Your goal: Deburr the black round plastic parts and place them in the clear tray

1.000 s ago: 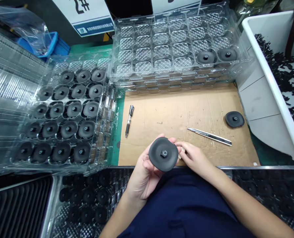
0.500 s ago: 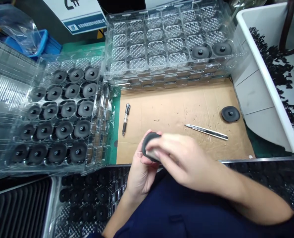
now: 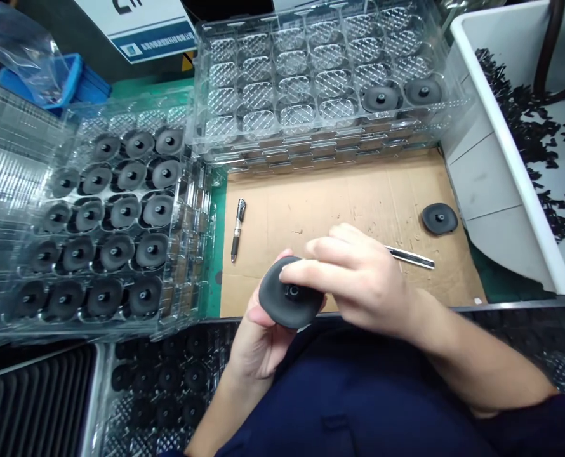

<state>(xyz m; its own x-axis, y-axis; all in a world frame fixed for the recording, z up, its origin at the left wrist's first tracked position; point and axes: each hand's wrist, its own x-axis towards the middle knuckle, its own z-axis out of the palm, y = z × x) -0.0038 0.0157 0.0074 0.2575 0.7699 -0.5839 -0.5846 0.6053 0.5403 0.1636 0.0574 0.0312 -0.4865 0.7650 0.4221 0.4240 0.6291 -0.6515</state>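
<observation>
A black, rounded disc-like part [image 3: 282, 308] with a small raised post at its centre rests in my left hand [image 3: 258, 343], its face turned up towards me. The left fingers wrap beneath and around its edge. My right hand [image 3: 363, 279] is over the part's right side, with its index fingertip touching the face near the post. Its other fingers are curled, and the thumb is mostly hidden, so anything pinched there does not show. Another black part [image 3: 439, 219] of the same kind lies on the cardboard sheet [image 3: 311, 203] to the right.
A pen [image 3: 238, 230] lies left on the cardboard; a slim silver-and-black tool [image 3: 411, 258] is partly behind my right hand. Clear trays [image 3: 201, 136] stand stacked at the back, and a tray of black parts [image 3: 163, 279] at left. A white bin [image 3: 501, 120] holds small black pieces.
The black part has turned from edge-on to face-up in my left hand. My right hand has shifted up and right, its fingers now less closed over the part, covering the tool's tip.
</observation>
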